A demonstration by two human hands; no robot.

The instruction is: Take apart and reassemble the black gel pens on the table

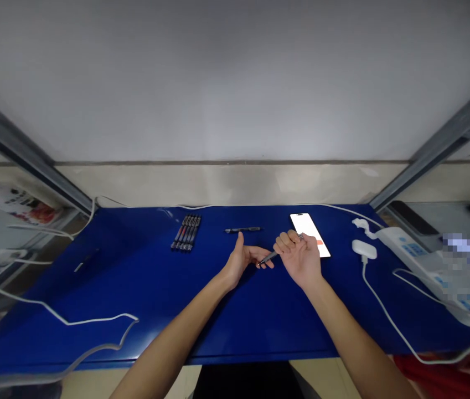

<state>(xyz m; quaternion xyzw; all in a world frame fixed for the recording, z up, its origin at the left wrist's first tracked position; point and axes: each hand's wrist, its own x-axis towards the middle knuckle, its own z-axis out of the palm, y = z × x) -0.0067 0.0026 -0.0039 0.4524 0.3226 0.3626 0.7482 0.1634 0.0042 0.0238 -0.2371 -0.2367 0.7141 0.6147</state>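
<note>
Above the blue desktop [135,271], the right hand [300,259] curls closed around a grey pen [270,256], its fingers hiding the barrel's middle. The pen's tip reaches the left hand [246,262], loosely open with thumb raised; whether its fingers touch the tip cannot be told. A smartphone [306,224] is partly covered by the right hand. Pixelation obscures part of the power strip [411,249]. Both forearms are cut off below.

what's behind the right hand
Part of the phone, screen lit, shows behind the right hand; the phone's lower left is covered and cannot be seen.
</note>
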